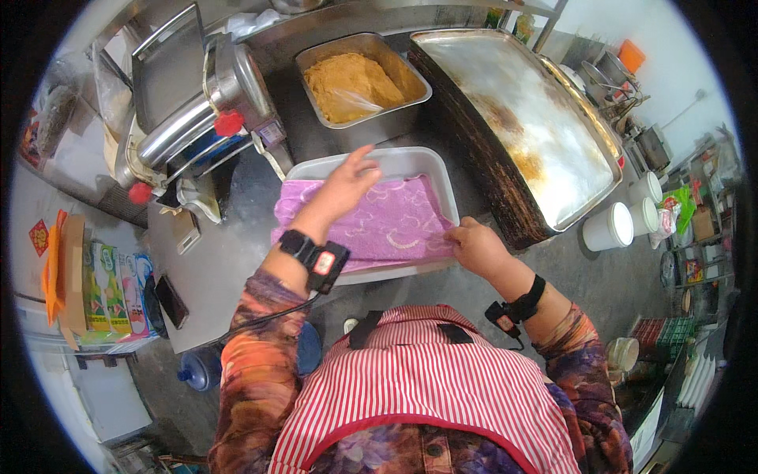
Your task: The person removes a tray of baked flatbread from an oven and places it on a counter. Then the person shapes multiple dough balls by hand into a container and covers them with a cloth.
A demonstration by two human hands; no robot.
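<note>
A purple patterned towel point(395, 213) lies spread over a pale plastic tub point(316, 167), covering whatever is inside. Above the towel's left part is my left hand point(349, 188), its fingers stretched out and apart, holding nothing. At the tub's right rim, my right hand point(476, 245) pinches the towel's right edge between thumb and fingers. The towel's left edge hangs over the tub's rim. Each of my wrists wears a black strap with a small device.
Behind the tub stands a steel pan point(418, 88) of brown crumbly powder with a plastic bag in it. A steel roller machine point(213, 95) with red knobs is at left. Large stacked trays point(545, 134) rise at right. A phone point(171, 302) lies near the table's left edge.
</note>
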